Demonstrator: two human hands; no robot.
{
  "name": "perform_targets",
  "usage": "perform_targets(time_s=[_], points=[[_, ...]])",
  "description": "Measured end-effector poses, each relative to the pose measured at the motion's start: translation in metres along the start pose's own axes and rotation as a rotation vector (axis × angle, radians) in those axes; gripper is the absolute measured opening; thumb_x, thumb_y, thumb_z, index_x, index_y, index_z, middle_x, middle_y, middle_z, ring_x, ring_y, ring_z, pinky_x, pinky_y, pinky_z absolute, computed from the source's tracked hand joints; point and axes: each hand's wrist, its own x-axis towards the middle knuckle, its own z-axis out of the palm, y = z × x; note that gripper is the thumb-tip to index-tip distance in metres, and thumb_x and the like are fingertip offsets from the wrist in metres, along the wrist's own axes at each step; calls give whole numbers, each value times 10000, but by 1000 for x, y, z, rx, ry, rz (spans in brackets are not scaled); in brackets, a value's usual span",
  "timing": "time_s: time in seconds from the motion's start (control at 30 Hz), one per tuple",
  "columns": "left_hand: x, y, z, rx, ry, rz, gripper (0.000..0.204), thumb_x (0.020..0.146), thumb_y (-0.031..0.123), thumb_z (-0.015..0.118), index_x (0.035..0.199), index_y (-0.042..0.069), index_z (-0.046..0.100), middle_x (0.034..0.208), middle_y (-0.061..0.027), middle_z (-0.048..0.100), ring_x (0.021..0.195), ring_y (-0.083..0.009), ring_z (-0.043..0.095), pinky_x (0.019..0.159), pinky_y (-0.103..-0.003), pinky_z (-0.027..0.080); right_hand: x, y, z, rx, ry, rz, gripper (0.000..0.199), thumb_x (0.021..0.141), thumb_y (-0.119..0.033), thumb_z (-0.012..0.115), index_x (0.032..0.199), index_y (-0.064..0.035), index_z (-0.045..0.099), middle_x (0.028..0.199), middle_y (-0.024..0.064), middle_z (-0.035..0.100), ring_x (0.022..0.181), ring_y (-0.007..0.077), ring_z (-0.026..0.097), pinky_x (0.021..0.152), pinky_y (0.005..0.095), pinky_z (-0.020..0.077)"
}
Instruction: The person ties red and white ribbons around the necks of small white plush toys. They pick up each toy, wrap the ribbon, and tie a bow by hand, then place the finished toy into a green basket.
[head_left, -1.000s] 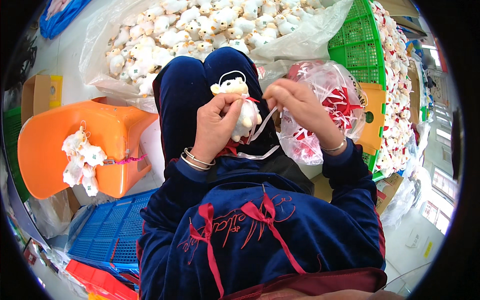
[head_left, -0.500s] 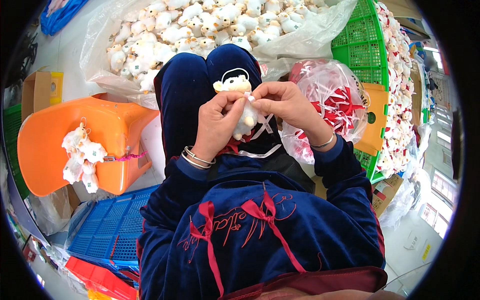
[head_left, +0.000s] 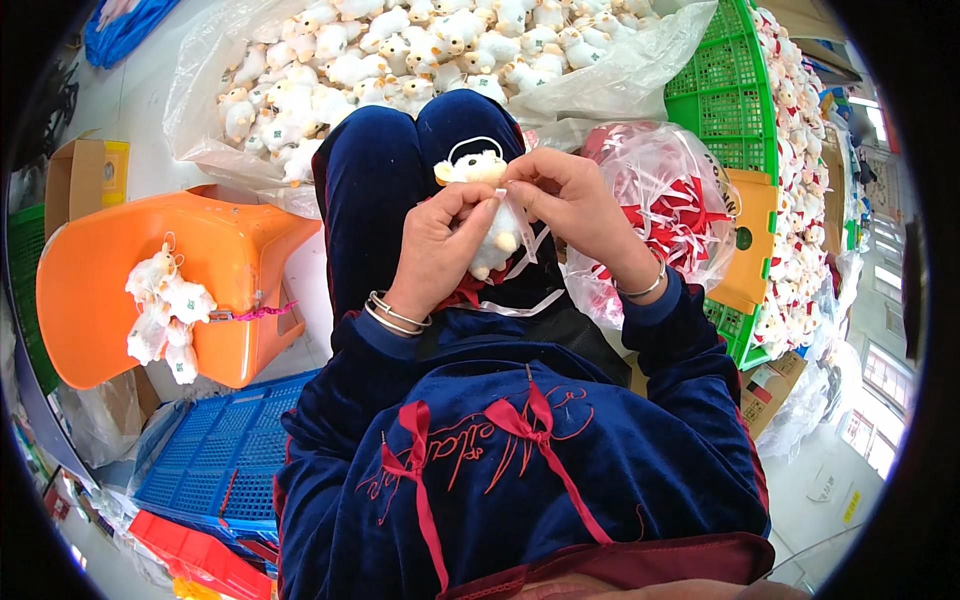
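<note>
Over my lap, my left hand (head_left: 432,245) is closed on a small white plush animal (head_left: 495,247) with a cream head and a white hanging loop. Its thumb and forefinger pinch at the toy's neck. My right hand (head_left: 580,205) is closed in a pinch there too, on a narrow white ribbon (head_left: 533,250) whose tail hangs beside the toy's body. The fingers hide how the ribbon runs round the neck. Red and white ribbon pieces (head_left: 463,292) lie on my lap below the toy.
Beyond my knees, many white plush animals (head_left: 350,70) fill a clear plastic sheet. At right are a bag of red and white ribbons (head_left: 690,215) and a green crate (head_left: 708,85). An orange chair (head_left: 90,265) at left bears several plush animals (head_left: 165,305), near a blue crate (head_left: 225,455).
My right fingertips have risen slightly and drawn a little apart from the left ones at the toy's neck. The left hand keeps its hold, shifting barely to the right.
</note>
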Motion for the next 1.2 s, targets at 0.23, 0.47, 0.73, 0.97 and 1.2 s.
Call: perform_targets(time_s=[0.23, 0.47, 0.73, 0.97, 1.2], points=[[6, 6, -8, 244, -97, 106, 111, 942, 96, 694, 1014, 23, 735, 841, -90, 732, 723, -160, 689, 676, -292, 535, 15, -23, -12, -6, -190, 242, 130, 965, -107, 628, 966, 21, 652, 727, 47, 671, 622, 108, 651, 536, 300, 504], [8, 17, 4, 568, -32, 267, 126, 888, 141, 723, 978, 57, 751, 816, -141, 703, 737, -338, 683, 673, -389, 545, 7, -38, 1, -571, -95, -72, 183, 1004, -176, 548, 919, -25, 608, 821, 197, 670, 788, 399, 672, 673, 470, 523], [9, 23, 1, 343, -21, 71, 159, 918, 125, 702, 992, -10, 743, 861, -174, 737, 767, -295, 734, 688, -353, 562, -2, 3, 11, -393, 92, -329, 97, 983, -115, 622, 966, -22, 644, 856, 146, 657, 807, 322, 674, 710, 387, 532], [12, 17, -4, 295, -47, 69, 170, 930, 117, 685, 1008, -29, 724, 862, -195, 728, 771, -302, 727, 701, -360, 553, -3, 17, -5, 61, -108, -120, 61, 939, -33, 699, 992, -11, 677, 885, 32, 657, 821, 80, 584, 738, 255, 495], [14, 19, -1, 284, -57, 67, 179, 940, 117, 668, 1008, -44, 706, 864, -204, 716, 791, -326, 718, 710, -382, 542, 8, 14, -21, 36, -268, -162, 59, 957, -43, 691, 980, 11, 690, 895, 2, 665, 834, 67, 592, 750, 241, 496]])
